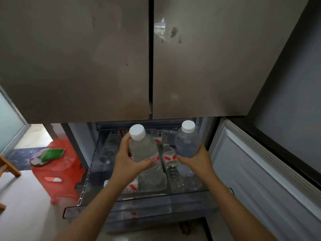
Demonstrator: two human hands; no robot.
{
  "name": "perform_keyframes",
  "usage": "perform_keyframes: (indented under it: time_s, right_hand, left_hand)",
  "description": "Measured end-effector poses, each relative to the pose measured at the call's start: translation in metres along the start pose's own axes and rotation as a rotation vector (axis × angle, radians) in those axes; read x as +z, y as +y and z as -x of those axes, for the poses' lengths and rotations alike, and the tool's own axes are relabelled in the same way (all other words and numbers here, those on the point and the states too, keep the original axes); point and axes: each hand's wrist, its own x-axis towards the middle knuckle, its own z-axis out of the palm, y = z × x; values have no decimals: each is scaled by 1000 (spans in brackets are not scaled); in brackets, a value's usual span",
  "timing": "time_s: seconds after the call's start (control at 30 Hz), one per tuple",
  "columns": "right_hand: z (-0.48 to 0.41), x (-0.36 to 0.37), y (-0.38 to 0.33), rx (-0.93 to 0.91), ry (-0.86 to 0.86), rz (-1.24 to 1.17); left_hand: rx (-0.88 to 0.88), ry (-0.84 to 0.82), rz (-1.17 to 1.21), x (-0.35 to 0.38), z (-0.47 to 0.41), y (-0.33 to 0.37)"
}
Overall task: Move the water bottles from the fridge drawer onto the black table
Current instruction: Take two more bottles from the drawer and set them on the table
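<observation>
The fridge drawer (111, 208) stands pulled out below two shut fridge doors, with several clear water bottles (171, 171) lying inside, some with red and white labels. My left hand (127, 161) grips a white-capped water bottle (141, 146) upright above the drawer. My right hand (197, 161) holds a second white-capped bottle (187, 141) upright from below, to the right of the first. The black table is out of view.
The shut fridge doors (104, 58) fill the upper view just above the bottle caps. A red plastic stool (59, 176) with a green packet on it stands left of the drawer. A white drawer panel (251, 180) lies open at right. A wooden leg (10, 168) shows at far left.
</observation>
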Motion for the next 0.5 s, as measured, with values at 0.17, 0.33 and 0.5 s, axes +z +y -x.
perform_keyframes:
  time_s: [0.17,0.33,0.5]
  right_hand:
    - [1,17,-64,-223,-358,9]
    - [-2,76,-112,-397,-599,-44]
    - [14,145,-158,-559,-841,-30]
  left_hand:
    - [77,315,-10,-57,3,31]
    - [90,690,-6,-128,29,44]
    - [46,1090,-38,-187,92,47]
